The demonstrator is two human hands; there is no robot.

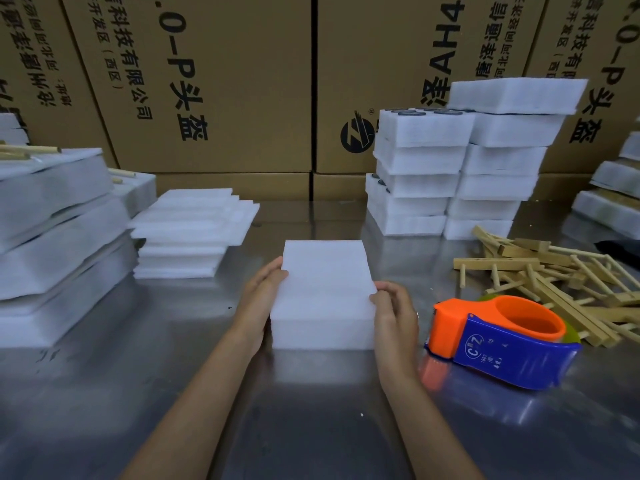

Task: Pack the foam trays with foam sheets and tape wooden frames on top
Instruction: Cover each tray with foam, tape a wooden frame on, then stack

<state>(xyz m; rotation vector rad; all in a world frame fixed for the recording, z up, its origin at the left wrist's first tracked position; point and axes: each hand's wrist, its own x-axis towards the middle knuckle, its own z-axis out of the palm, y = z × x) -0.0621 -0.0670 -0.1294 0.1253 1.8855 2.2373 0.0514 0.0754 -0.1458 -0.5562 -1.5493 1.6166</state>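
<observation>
On the steel table: a white rectangular foam tray stands at the middle of the shiny metal table, with a thin white foam sheet lying flat on its top.
Foam tray, look: a plain white block with a grainy surface and straight sides; the sheet covers its top, so the inside is hidden.
Left hand: laid against the tray's left side, thumb and fingertips pinching the sheet's left edge near its far corner.
Right hand: at the tray's right side, fingers curled, pinching the sheet's near right corner.
Open room, near side of tray: bare metal runs to the table's front edge, crossed only by the two forearms.
Open room, left of tray: a strip of bare table, then a low stack of loose white foam sheets, and further left a leaning pile of finished foam packs with wooden rods on top.
Open room, beyond tray: a short bare patch runs back to a wall of brown printed cardboard boxes.
Right of tray: an orange and blue tape dispenser sits near the right hand, apart from it.
Beyond the dispenser: a loose heap of pale wooden frames.
Behind tray, to the right: two tall stacks of white foam trays, the topmost overhanging crookedly.
</observation>
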